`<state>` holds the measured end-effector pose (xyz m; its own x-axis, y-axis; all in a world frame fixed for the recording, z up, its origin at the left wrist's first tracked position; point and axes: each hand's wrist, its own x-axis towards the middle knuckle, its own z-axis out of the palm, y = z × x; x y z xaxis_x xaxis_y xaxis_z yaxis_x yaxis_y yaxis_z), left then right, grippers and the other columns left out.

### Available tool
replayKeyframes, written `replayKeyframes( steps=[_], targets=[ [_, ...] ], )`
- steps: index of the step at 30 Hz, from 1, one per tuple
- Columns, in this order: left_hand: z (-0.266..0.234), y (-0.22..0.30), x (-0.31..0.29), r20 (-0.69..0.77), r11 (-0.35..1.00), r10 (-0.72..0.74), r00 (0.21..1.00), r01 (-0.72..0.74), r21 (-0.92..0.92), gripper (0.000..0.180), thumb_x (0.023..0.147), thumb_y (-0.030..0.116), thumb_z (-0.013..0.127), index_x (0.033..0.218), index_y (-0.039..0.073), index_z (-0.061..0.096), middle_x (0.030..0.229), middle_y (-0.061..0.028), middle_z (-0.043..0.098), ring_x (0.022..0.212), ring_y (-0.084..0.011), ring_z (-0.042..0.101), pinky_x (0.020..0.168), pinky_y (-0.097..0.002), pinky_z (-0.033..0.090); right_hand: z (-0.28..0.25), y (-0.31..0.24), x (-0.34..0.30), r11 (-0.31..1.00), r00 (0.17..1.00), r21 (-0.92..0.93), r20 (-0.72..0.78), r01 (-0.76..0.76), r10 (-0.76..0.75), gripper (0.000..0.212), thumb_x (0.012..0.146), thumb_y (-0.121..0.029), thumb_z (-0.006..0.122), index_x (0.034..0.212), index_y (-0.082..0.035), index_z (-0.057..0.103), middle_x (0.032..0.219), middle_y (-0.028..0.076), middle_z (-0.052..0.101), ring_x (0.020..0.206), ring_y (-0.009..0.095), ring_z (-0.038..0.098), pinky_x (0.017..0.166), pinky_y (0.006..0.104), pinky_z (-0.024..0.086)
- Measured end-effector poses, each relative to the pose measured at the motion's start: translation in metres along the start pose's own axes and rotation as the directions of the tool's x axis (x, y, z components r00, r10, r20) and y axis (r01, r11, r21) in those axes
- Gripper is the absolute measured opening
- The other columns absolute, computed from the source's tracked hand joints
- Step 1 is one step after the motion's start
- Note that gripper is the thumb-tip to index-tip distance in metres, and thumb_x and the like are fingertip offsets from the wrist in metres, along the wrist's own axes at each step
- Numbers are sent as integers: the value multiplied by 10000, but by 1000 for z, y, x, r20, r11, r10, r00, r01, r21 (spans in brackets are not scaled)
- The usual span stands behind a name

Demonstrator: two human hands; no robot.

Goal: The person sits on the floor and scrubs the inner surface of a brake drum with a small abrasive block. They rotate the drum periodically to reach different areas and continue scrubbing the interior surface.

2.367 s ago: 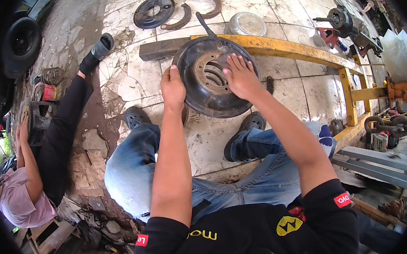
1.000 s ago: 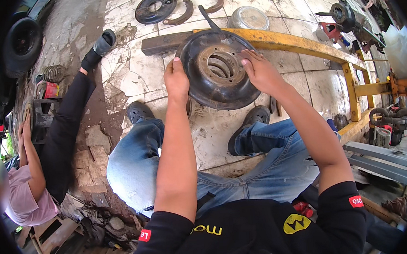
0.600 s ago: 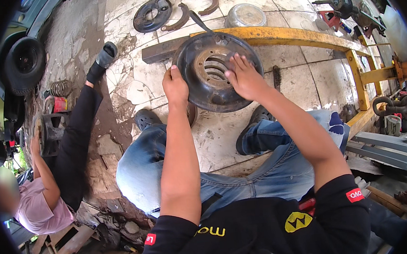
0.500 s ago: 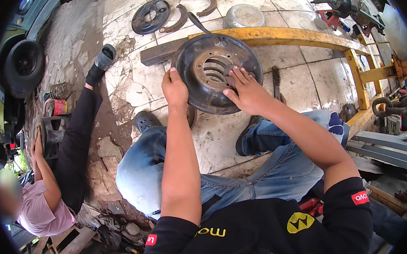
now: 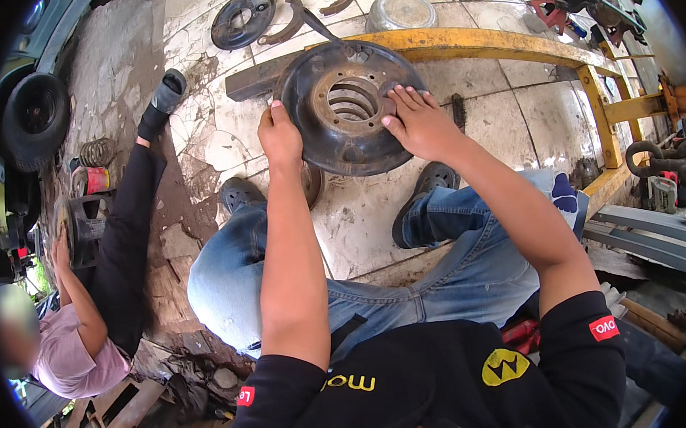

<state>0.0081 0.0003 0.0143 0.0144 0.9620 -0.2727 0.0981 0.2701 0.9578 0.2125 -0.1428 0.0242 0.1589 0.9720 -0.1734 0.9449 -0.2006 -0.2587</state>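
Note:
A round black brake backing plate (image 5: 330,147) with a large central hole is tilted up in front of me against a yellow frame's end. My left hand (image 5: 280,139) is closed on its left rim, thumb on the near face. My right hand (image 5: 428,124) lies on the right of that face, fingers stretched out nearly flat beside the hole. Whether something thin is under those fingers, I cannot tell. Coil-like rings (image 5: 343,103) show through the hole. Behind the plate's lower left, a brown round part (image 5: 314,184) is mostly hidden.
Beyond the plate runs a yellow metal frame (image 5: 490,42). Farther off lie another black backing plate (image 5: 223,31), curved brake shoes (image 5: 288,27) and a silver round pan (image 5: 402,11). A person (image 5: 81,336) sits at left, near a coil spring (image 5: 98,151) and tyres (image 5: 38,116).
My right hand has slid a little outward and away from me across the plate's face. The left hand keeps its hold on the rim. The whole view has shifted slightly.

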Motion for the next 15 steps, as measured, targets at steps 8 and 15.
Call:
replayKeyframes(
  steps=[8,15],
  targets=[
    [0,-3,4,-14,999,2,1000,-3,-48,437,1013,289,449,1191,-93,568,1041,-131,631,937,-188,550,861,-316,434,1,4,-3,999,999,31,-27,37,-36,626,1021,-470,236,1471,-42,322,1536,160,295,1425,327,265,1171,454,173],
    [0,4,-4,8,1000,-3,1000,3,-31,427,1017,287,452,1177,-90,577,997,-109,625,891,-173,537,829,-307,436,-6,-11,-26,981,983,-58,34,183,-181,614,1026,-449,207,1480,-46,299,1538,178,279,1431,336,253,1171,463,188]
  ],
)
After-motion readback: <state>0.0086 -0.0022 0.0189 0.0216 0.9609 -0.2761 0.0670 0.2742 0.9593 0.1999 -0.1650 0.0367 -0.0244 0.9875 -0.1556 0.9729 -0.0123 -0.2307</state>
